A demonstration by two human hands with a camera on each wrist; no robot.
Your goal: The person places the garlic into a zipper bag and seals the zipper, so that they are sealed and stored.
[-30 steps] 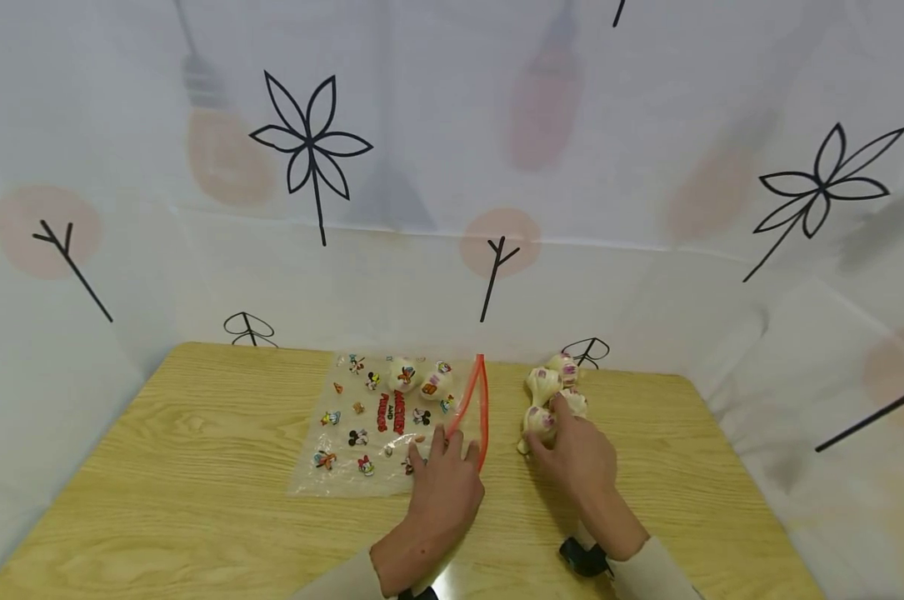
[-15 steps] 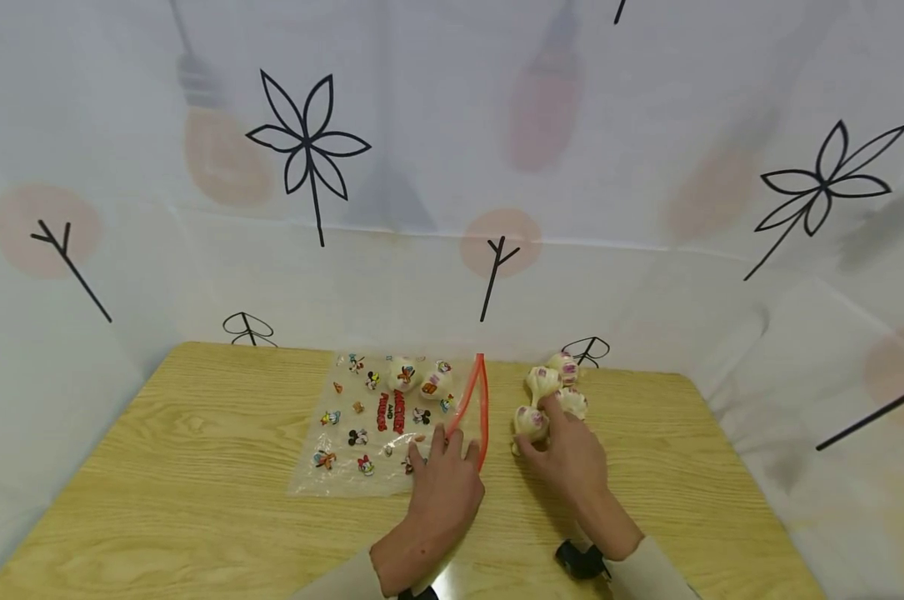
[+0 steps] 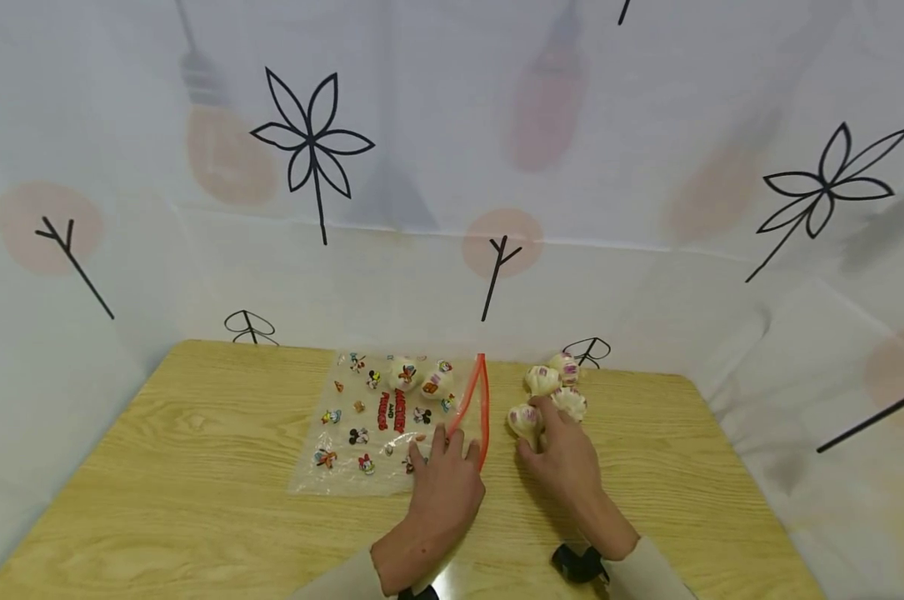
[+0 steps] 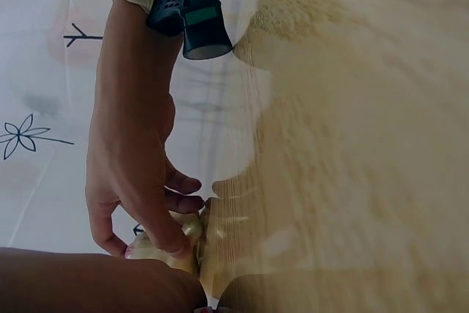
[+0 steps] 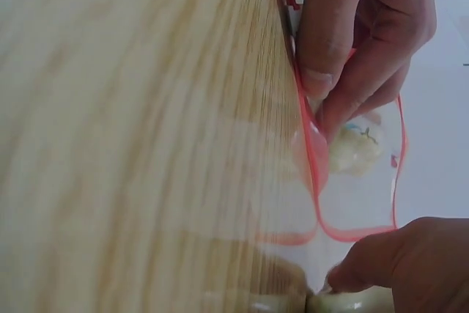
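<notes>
A clear zip bag printed with cartoon figures lies flat, its red-edged mouth facing right and standing slightly open. Two garlic bulbs show through its plastic near the far side. My left hand rests over the bag's near corner; in the right wrist view its thumb and fingers pinch the red rim. Just right of the mouth, my right hand holds a garlic bulb between thumb and fingers. Low in the left wrist view, that bulb is partly hidden by the fingers.
Three more garlic bulbs sit clustered behind the right hand, near the far table edge. Black wrist devices are strapped to both wrists. A patterned white cloth hangs behind and beside the wooden table.
My right hand has drawn its garlic bulb leftward, apart from the cluster and nearer the bag's mouth. The left hand and the bag have stayed in place.
</notes>
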